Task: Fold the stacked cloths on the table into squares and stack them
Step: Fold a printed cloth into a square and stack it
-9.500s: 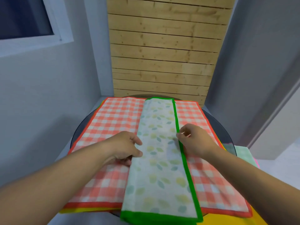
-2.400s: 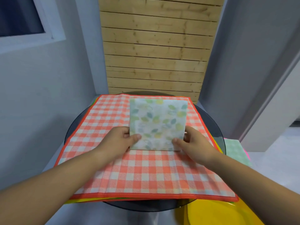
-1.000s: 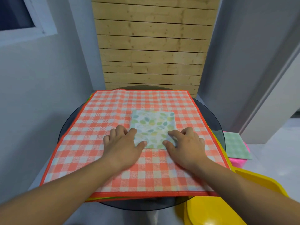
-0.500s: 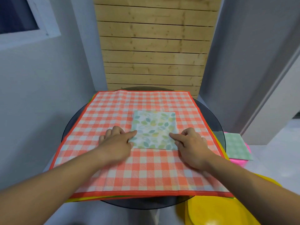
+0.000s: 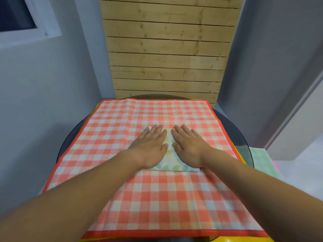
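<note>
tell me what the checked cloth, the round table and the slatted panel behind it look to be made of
Checked cloth: thin woven fabric, matte, judging by the diagonal weave texture and a soft crease line; possibly cotton.
Round table: dark tinted glass, glossy; the rim looks see-through at the right edge.
Slatted panel: pale unfinished-looking wood, probably pine, with knots and grain showing, matte.

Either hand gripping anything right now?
Nothing gripped: left hand and right hand lie flat, palms down, on the folded leaf-print cloth.
</note>
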